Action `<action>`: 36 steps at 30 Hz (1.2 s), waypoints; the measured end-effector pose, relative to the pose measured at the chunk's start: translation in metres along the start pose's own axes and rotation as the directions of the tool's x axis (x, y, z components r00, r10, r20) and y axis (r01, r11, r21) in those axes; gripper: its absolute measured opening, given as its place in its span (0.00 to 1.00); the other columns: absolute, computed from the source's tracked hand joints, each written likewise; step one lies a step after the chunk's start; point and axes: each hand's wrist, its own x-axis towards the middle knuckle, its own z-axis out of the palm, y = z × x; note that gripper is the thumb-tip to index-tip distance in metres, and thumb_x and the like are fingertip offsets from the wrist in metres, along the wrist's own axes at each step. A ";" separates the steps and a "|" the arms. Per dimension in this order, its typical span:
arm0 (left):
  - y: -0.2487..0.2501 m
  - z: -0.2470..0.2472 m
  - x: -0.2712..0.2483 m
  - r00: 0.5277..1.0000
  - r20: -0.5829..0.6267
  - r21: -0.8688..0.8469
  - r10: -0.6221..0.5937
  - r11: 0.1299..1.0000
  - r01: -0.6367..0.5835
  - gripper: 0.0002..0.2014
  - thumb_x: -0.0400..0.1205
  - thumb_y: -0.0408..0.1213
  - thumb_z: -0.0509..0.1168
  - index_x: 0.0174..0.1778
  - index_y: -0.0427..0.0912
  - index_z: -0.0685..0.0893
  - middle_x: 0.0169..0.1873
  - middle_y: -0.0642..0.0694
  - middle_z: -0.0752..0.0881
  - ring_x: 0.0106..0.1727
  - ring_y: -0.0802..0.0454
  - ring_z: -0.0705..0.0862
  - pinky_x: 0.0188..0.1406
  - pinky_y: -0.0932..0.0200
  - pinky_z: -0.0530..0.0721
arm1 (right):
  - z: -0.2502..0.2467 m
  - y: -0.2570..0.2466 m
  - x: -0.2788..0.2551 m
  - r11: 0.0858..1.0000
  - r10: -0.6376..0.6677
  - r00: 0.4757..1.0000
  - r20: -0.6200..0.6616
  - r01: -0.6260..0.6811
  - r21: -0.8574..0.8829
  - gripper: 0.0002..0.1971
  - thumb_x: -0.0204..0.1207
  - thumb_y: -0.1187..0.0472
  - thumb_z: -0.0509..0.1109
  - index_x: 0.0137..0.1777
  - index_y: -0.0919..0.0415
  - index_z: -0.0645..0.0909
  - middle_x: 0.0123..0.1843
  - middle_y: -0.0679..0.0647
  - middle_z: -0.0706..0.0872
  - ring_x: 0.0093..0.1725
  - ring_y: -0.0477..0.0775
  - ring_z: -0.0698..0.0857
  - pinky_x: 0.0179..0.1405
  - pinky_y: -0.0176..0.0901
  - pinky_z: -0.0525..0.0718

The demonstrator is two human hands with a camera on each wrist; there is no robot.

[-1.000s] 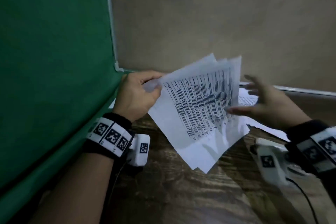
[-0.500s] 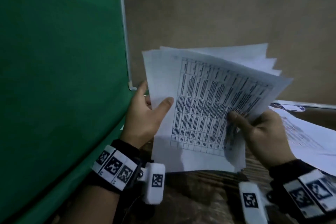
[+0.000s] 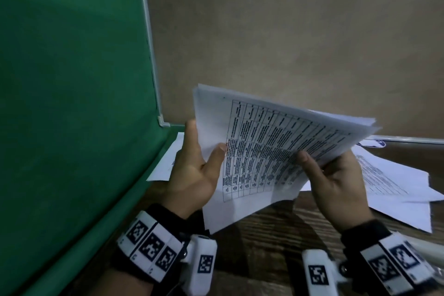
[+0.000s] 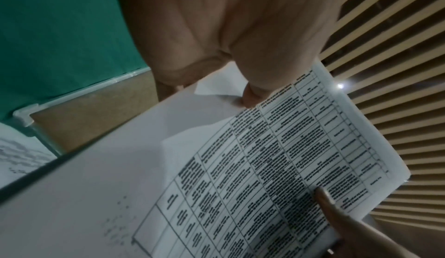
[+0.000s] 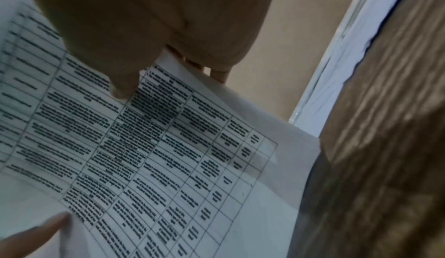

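Above the wooden table point(image 3: 264, 255) near its back left corner, the sheaf of printed sheets point(image 3: 262, 151) bows between the left hand point(image 3: 192, 175) and right hand point(image 3: 336, 187), each pinching a side edge thumb-on-top; light, floppy and probably slippery, it is best squeezed at both edges.

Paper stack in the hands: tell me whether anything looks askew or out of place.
Yes. The paper stack, held by the left hand and right hand, is not squared: its sheets fan apart at the far right corner. More loose sheets lie overlapping and crooked on the table at right.
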 end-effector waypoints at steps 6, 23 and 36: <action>0.013 0.005 -0.002 0.997 -0.033 0.008 0.073 0.997 -0.073 0.20 0.91 0.38 0.63 0.78 0.54 0.70 0.66 0.70 0.84 0.71 0.69 0.81 0.76 0.61 0.77 | 0.001 -0.009 -0.001 0.990 -0.094 0.994 -0.051 0.088 -0.110 0.07 0.83 0.52 0.71 0.54 0.53 0.84 0.49 0.24 0.90 0.50 0.31 0.89 0.46 0.25 0.84; 0.001 0.008 -0.003 0.998 0.000 0.095 -0.064 0.993 0.063 0.26 0.90 0.35 0.60 0.84 0.54 0.65 0.70 0.59 0.85 0.67 0.61 0.85 0.72 0.51 0.80 | -0.003 -0.006 -0.005 0.995 0.075 0.997 0.035 -0.077 0.057 0.14 0.76 0.56 0.73 0.61 0.50 0.83 0.54 0.32 0.92 0.54 0.36 0.91 0.47 0.26 0.87; 0.000 0.003 0.006 0.991 -0.052 -0.134 -0.127 0.984 0.119 0.10 0.86 0.36 0.64 0.59 0.51 0.88 0.53 0.55 0.94 0.57 0.50 0.92 0.64 0.34 0.88 | -0.008 -0.008 -0.004 0.975 0.210 0.975 0.067 -0.214 0.058 0.09 0.76 0.58 0.74 0.53 0.59 0.87 0.49 0.50 0.95 0.47 0.50 0.94 0.43 0.40 0.92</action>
